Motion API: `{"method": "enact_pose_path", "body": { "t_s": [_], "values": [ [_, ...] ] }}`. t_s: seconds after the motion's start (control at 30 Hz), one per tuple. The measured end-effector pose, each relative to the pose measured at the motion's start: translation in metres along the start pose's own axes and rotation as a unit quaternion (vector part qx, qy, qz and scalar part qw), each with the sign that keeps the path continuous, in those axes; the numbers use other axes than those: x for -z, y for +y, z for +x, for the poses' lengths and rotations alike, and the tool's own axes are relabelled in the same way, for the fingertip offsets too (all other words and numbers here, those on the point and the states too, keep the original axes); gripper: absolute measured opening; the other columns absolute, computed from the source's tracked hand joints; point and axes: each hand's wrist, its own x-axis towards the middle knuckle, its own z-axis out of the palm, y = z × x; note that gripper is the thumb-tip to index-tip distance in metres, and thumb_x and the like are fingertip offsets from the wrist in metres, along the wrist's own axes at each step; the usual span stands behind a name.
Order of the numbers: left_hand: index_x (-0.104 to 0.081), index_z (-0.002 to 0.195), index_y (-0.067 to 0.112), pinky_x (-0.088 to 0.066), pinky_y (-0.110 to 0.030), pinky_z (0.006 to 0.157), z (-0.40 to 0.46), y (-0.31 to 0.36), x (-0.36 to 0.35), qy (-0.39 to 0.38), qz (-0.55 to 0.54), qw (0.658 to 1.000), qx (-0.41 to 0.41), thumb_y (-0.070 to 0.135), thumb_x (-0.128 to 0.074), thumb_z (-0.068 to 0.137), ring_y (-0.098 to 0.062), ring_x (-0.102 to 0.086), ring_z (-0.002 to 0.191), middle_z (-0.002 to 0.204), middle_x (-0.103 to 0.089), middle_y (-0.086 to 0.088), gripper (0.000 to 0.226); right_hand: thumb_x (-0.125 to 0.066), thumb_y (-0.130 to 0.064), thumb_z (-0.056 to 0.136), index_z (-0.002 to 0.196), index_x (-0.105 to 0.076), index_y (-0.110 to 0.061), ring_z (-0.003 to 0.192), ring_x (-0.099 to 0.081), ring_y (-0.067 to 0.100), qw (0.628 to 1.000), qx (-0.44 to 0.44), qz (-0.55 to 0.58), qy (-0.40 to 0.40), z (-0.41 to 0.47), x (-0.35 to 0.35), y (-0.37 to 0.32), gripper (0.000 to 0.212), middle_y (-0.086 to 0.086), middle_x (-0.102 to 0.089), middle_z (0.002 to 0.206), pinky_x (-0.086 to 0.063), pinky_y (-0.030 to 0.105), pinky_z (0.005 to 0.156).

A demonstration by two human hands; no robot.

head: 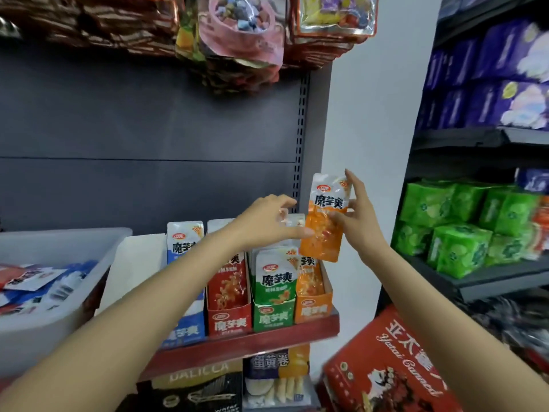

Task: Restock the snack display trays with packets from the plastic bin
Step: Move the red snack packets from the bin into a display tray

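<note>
In the head view, the right hand (pixel 355 217) pinches an orange packet (pixel 325 218) between the thumb at its front and the fingers behind its right edge. The packet stands nearly upright in the air, its long axis close to vertical, with the white top end up and tilted a little to the right, and the orange bottom end hanging just above the orange tray (pixel 312 307). The printed face looks toward the camera. The left hand (pixel 267 221) reaches in from the left with its fingers curled; the thumb tip touches the lower left edge of the orange packet, and something small and pale shows between its fingers, but I cannot tell if the hand really holds it. Four display trays stand in a row on a dark red shelf (pixel 246 346): a blue tray (pixel 187 331), a red tray (pixel 230 319), a green tray (pixel 273 315) and the orange one, each with upright packets inside. The left forearm hides a part of the blue and red packets. At the left, a translucent plastic bin (pixel 59 292) holds loose blue and red packets; its left side is cut off by the frame edge. The goods at the right, green packs (pixel 457 233) and a red box (pixel 392 367), are blurred.
</note>
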Motion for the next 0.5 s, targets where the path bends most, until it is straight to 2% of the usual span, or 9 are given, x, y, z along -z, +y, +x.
{"method": "enact_pose_path", "body": {
  "t_s": [0.07,0.13,0.2,0.27,0.33,0.4,0.5],
  "values": [
    [-0.030,0.146,0.028,-0.029,-0.040,0.110,-0.011,-0.009,0.004,-0.045,0.085,0.995,0.001,0.064,-0.066,0.071,-0.018,-0.025,0.139,0.151,-0.029,0.005,0.090,-0.054,0.005,0.089,0.140,-0.025,-0.041,0.099,-0.062,0.023,1.000,-0.016,0.012,-0.014,-0.002,-0.001,0.008,0.074,0.008,-0.047,0.133,-0.057,0.039,0.077],
    [-0.023,0.149,0.028,-0.019,-0.042,0.114,-0.017,-0.017,0.005,-0.072,0.171,0.983,-0.005,0.067,-0.064,0.070,-0.017,-0.013,0.143,0.156,-0.018,0.007,0.096,-0.055,0.005,0.089,0.137,-0.028,-0.038,0.095,-0.064,0.024,0.998,-0.036,0.007,-0.052,-0.006,-0.006,0.016,0.070,0.008,-0.052,0.122,-0.058,0.043,0.075],
    [-0.021,0.149,0.027,-0.017,-0.039,0.114,-0.019,-0.023,0.003,-0.081,0.221,0.972,-0.014,0.064,-0.062,0.075,-0.015,-0.008,0.144,0.157,-0.012,0.007,0.092,-0.056,0.006,0.088,0.134,-0.030,-0.034,0.092,-0.064,0.027,0.995,-0.047,-0.014,-0.091,-0.011,-0.013,0.022,0.066,0.006,-0.056,0.107,-0.058,0.048,0.074],
    [-0.023,0.149,0.026,-0.017,-0.037,0.114,-0.019,-0.024,0.000,-0.081,0.224,0.971,-0.020,0.056,-0.062,0.080,-0.015,-0.007,0.144,0.157,-0.011,0.006,0.084,-0.056,0.006,0.087,0.129,-0.032,-0.033,0.090,-0.065,0.027,0.990,-0.036,-0.057,-0.124,-0.016,-0.019,0.028,0.063,0.000,-0.057,0.100,-0.058,0.048,0.074],
    [-0.024,0.148,0.026,-0.017,-0.037,0.114,-0.020,-0.023,-0.002,-0.085,0.220,0.972,-0.020,0.052,-0.061,0.082,-0.014,-0.008,0.144,0.157,-0.011,0.005,0.080,-0.057,0.005,0.086,0.130,-0.032,-0.027,0.091,-0.063,0.024,0.978,-0.025,-0.131,-0.162,-0.019,-0.022,0.032,0.060,0.001,-0.057,0.106,-0.057,0.041,0.075],
    [-0.025,0.148,0.027,-0.017,-0.038,0.114,-0.020,-0.024,-0.004,-0.088,0.231,0.969,-0.020,0.053,-0.060,0.083,-0.015,-0.008,0.144,0.158,-0.011,0.004,0.078,-0.059,0.005,0.085,0.133,-0.034,-0.019,0.101,-0.059,0.025,0.960,-0.016,-0.202,-0.191,-0.023,-0.024,0.036,0.059,0.007,-0.056,0.117,-0.052,0.034,0.079],
    [-0.028,0.147,0.027,-0.019,-0.039,0.113,-0.022,-0.026,-0.004,-0.078,0.248,0.965,-0.026,0.058,-0.056,0.083,-0.015,-0.013,0.143,0.157,-0.015,0.004,0.076,-0.065,0.000,0.082,0.134,-0.037,-0.016,0.113,-0.051,0.027,0.940,-0.001,-0.287,-0.186,-0.023,-0.028,0.039,0.061,0.012,-0.049,0.126,-0.043,0.028,0.085]
  ]
}}
